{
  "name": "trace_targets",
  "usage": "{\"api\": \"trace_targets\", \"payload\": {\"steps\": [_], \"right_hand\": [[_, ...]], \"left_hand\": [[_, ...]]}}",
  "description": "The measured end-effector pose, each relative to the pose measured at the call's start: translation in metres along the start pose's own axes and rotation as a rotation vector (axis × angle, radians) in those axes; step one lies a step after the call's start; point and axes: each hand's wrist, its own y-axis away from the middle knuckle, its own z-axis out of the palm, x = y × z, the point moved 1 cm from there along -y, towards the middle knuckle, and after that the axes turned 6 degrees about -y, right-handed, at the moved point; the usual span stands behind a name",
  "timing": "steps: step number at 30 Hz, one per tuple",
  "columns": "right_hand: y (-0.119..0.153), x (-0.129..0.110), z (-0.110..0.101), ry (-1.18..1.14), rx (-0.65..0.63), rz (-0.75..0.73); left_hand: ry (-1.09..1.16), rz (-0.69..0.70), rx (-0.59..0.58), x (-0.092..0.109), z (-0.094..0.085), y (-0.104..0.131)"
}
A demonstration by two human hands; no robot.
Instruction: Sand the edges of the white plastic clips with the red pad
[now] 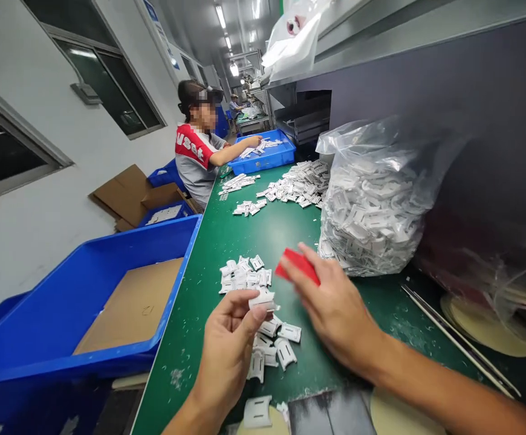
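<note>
Between the thumb and fingers of my left hand [231, 344] is a small curved white plastic part [262, 301]. My right hand [335, 302], slightly blurred, grips a flat red block [298, 267] just to the right of that part; the two are apart. Beyond my left hand lies a group of similar white parts [245, 275] on the green table. Nearer to me, more slotted white parts [285, 353] are scattered under and beside my left hand. One single white part [257, 412] rests at the table's near edge.
A clear bag [372, 211] full of white parts stands at the right. Farther back is a heap of white parts [303, 181]. A co-worker [197, 145] reaches into a blue tray [267, 162]. A large blue bin [86, 254] adjoins the left edge; thin rods [460, 338] lie right.
</note>
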Motion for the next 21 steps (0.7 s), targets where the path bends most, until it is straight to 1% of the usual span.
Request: {"api": "trace_targets", "payload": {"steps": [1, 2, 3, 4, 5, 6, 7, 8, 9, 10, 11, 13, 14, 15, 17, 18, 19, 21], "right_hand": [[-0.0005, 0.0016, -0.0007, -0.009, 0.028, 0.080], [-0.0007, 0.0021, -0.0016, -0.042, 0.064, 0.098], [-0.0006, 0.0012, -0.0025, -0.087, 0.098, 0.046], [-0.0002, -0.0005, -0.0030, -0.129, 0.111, -0.053], [0.0002, -0.0023, -0.0029, -0.152, 0.095, -0.141], [0.0006, -0.0035, -0.0025, -0.148, 0.066, -0.180], [0.0007, -0.0038, -0.0018, -0.122, 0.033, -0.158], [0.0006, -0.0033, -0.0011, -0.089, 0.012, -0.090], [0.0005, -0.0023, -0.0008, -0.070, 0.017, -0.012], [0.0003, -0.0015, -0.0007, -0.072, 0.043, 0.029], [0.0001, -0.0011, -0.0007, -0.091, 0.072, 0.003], [-0.0003, -0.0004, -0.0001, -0.121, 0.075, -0.124], [-0.0008, 0.0006, 0.0006, -0.105, 0.053, -0.132], [-0.0014, 0.0021, 0.0013, -0.075, 0.021, -0.088], [-0.0026, 0.0050, 0.0013, -0.039, -0.004, 0.068], [-0.0030, 0.0052, 0.0003, -0.060, 0.016, 0.107], [-0.0031, 0.0044, -0.0010, -0.103, 0.042, 0.098], [-0.0026, 0.0011, -0.0036, -0.211, 0.075, 0.027]], "left_hand": [[0.095, -0.101, -0.036, 0.0014, 0.0001, -0.0022], [0.174, -0.173, -0.062, 0.0028, 0.0002, -0.0037], [0.231, -0.222, -0.087, 0.0041, 0.0003, -0.0044], [0.266, -0.253, -0.119, 0.0053, 0.0004, -0.0044], [0.290, -0.273, -0.151, 0.0063, 0.0006, -0.0038], [0.306, -0.289, -0.181, 0.0072, 0.0007, -0.0027], [0.318, -0.303, -0.206, 0.0078, 0.0009, -0.0015], [0.325, -0.317, -0.226, 0.0083, 0.0011, -0.0004], [0.330, -0.329, -0.235, 0.0085, 0.0012, 0.0005], [0.330, -0.336, -0.237, 0.0085, 0.0012, 0.0010], [0.323, -0.338, -0.242, 0.0084, 0.0012, 0.0013], [0.297, -0.338, -0.252, 0.0079, 0.0010, 0.0013], [0.286, -0.339, -0.258, 0.0077, 0.0007, 0.0011], [0.281, -0.338, -0.269, 0.0074, 0.0004, 0.0008], [0.271, -0.303, -0.293, 0.0074, -0.0008, 0.0001], [0.243, -0.256, -0.296, 0.0077, -0.0016, -0.0004], [0.189, -0.190, -0.289, 0.0082, -0.0027, -0.0009], [0.009, -0.031, -0.220, 0.0093, -0.0050, -0.0014]]}}
